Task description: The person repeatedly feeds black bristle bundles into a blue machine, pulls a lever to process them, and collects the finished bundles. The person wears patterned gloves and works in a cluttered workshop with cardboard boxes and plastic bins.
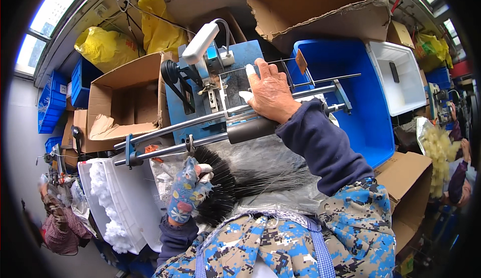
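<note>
My left hand, in a flowered fingerless glove with white-wrapped fingertips, is curled closed against black-bristled wire brushes on my lap. Its grip is hidden, so what it holds cannot be made out. From the bristles, thin wire stems stretch to the right across a grey sheet. My right hand rests palm down on the dark plate of a blue bench machine, its thumb and forefinger apart, both with white coverings. Under its wrist lies a dark grey roller on steel rails.
A blue bin and a white tray stand at right. Cardboard boxes sit left and behind. At lower left, a white crate holds fluffy white pieces. Other people work at both sides.
</note>
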Demonstrator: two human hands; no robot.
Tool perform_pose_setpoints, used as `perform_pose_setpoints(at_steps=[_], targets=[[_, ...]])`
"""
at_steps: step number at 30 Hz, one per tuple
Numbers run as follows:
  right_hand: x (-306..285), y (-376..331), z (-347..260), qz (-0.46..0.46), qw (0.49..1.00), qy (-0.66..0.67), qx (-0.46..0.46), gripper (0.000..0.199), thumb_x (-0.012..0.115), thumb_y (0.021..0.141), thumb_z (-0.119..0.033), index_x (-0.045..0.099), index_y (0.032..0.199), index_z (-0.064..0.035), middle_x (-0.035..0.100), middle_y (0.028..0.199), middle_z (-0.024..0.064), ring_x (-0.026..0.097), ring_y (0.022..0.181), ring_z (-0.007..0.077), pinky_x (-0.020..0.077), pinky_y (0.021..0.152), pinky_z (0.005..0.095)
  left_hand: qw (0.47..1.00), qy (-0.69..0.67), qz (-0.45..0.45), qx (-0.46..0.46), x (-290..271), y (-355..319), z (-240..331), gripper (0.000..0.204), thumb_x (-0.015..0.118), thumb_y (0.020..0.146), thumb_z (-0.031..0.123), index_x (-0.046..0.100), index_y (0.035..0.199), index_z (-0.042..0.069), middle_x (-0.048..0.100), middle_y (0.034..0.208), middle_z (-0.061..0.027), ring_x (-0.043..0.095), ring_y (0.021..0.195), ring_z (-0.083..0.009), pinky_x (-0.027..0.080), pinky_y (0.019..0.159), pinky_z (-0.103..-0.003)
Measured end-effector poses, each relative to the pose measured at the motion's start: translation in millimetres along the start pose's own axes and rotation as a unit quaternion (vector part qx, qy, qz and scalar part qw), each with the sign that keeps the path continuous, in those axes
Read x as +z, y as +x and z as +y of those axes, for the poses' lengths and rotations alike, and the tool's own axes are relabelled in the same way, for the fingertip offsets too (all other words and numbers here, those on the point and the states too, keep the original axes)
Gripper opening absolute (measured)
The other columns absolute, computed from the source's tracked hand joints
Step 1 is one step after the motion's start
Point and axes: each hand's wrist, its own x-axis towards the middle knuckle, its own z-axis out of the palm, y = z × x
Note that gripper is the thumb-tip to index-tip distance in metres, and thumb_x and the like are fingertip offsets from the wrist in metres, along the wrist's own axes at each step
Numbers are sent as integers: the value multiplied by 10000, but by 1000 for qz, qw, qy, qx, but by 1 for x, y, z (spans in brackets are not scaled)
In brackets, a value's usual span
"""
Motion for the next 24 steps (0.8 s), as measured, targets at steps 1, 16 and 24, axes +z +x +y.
perform_pose_setpoints(at_steps=[1, 16, 24], targets=[[-1, 1, -1, -17, 1000, 11, 13, 548, 680, 734, -295, 516, 1125, 51, 385, 1161, 174, 433, 1047, 311, 412, 791, 421, 1000, 1, -14, 21, 3, 5, 3, 162, 589, 795, -49, 595, 944, 16, 623, 812, -88, 637, 741, -170, 489, 644, -256], [37, 24, -67, 60, 996, 57, -15, 445, 608, 783, -280, 497, 1029, 74, 514, 893, 176, 577, 762, 278, 524, 575, 353, 1000, -23, 4, -17, 0, -3, 15, 166, 594, 790, -45, 607, 943, 19, 639, 825, -96, 625, 723, -174, 485, 629, -274], [4, 8, -17, -56, 998, 23, -32, 512, 655, 748, -246, 493, 1093, 96, 497, 953, 180, 536, 871, 284, 495, 700, 365, 998, -9, 65, 15, -6, -12, -3, 191, 613, 783, -30, 598, 962, 36, 658, 792, -72, 631, 683, -136, 489, 597, -249]])
